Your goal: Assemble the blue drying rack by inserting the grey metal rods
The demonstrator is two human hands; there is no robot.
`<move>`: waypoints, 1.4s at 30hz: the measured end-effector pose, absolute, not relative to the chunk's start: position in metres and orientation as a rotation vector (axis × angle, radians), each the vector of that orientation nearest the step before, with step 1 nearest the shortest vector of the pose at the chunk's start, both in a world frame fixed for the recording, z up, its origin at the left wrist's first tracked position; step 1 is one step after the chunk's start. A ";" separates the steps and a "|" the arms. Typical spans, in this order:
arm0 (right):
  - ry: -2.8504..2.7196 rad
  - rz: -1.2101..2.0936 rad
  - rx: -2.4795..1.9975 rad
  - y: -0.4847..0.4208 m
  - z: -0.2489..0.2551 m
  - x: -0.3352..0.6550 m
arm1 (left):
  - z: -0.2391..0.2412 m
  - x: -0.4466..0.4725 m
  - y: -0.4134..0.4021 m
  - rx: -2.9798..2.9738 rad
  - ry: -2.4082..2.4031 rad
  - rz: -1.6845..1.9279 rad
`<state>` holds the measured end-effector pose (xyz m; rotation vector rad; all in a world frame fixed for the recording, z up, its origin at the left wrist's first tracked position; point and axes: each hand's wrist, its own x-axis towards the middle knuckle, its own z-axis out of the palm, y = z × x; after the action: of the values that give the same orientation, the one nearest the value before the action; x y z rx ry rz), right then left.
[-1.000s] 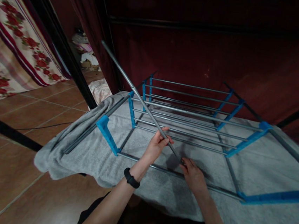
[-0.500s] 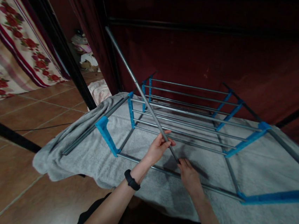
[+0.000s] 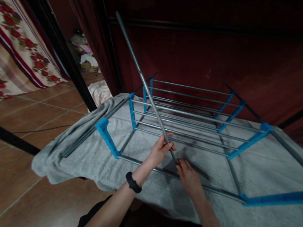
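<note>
A long grey metal rod slants up and to the left from my hands. My left hand, with a black band on its wrist, is closed round the rod near its lower end. My right hand pinches the rod's bottom tip just above the front rail of a rack. The rack has grey metal rails and blue plastic side pieces and lies on a grey towel.
The towel covers a low surface whose left edge hangs over a brown tiled floor. A dark red curtain and black poles stand behind. A floral cloth hangs at the left. A blue piece juts out at the right.
The rod's upper end has swung up and to the right, so it stands steeper. Both hands have shifted slightly left while keeping hold of it.
</note>
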<state>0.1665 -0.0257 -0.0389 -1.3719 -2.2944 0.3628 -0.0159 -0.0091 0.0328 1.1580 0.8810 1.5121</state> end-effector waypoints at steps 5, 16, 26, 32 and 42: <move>-2.285 0.316 -1.349 -0.025 -0.040 0.169 | 0.037 -0.019 -0.011 1.167 0.932 1.524; -2.288 0.286 -1.346 -0.024 -0.036 0.171 | 0.037 -0.028 -0.007 1.236 0.964 1.541; -2.254 0.270 -1.373 -0.022 -0.037 0.175 | 0.036 -0.034 -0.006 1.279 1.084 1.483; -2.219 0.307 -1.404 -0.020 -0.035 0.180 | 0.038 -0.037 -0.006 1.334 1.142 1.453; -2.031 0.338 -1.386 -0.006 -0.036 0.205 | 0.045 -0.052 -0.009 1.455 1.315 1.316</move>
<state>0.2053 -0.0058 -0.0356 -1.3857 -2.0308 0.3378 -0.0520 -0.0092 0.0450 1.4546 1.3151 1.3161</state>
